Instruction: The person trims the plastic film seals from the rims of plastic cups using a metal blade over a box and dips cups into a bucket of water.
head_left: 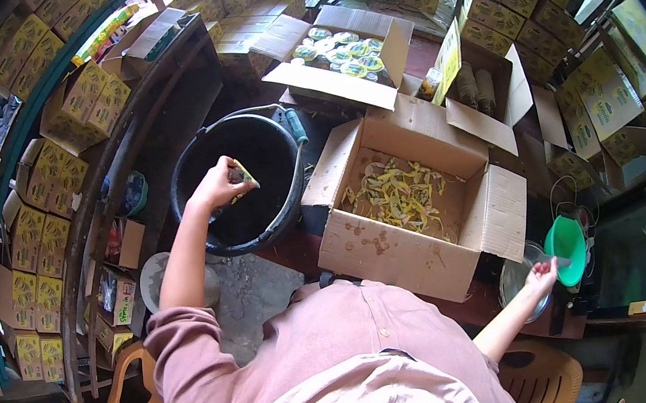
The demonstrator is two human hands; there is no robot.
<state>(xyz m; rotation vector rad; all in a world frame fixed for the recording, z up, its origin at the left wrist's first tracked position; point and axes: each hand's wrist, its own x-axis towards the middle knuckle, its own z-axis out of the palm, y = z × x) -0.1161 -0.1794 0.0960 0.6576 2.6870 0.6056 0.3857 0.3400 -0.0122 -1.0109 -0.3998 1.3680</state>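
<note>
The open cardboard box (396, 257) stands before the person, with yellow-and-white scraps (392, 196) strewn over its bottom. Left of the box is a black bucket (272, 155), its handle's green grip (296, 126) resting at the rim nearest the box. The left hand (217, 187) is above the bucket's mouth, thumb and fingers clamped on a yellow-and-grey piece (243, 173). Right of the box, the right hand (541, 279) has its fingertips pinched together on a small dark object (563, 261), too small to identify, in front of a green bowl (568, 234). A pale round bowl (512, 283), partly hidden by that hand, sits between the green bowl and the box. Beyond the box, an open carton (333, 89) holds yellow-topped tubs (340, 54); printed cartons (38, 239) fill shelves well left of it.
</note>
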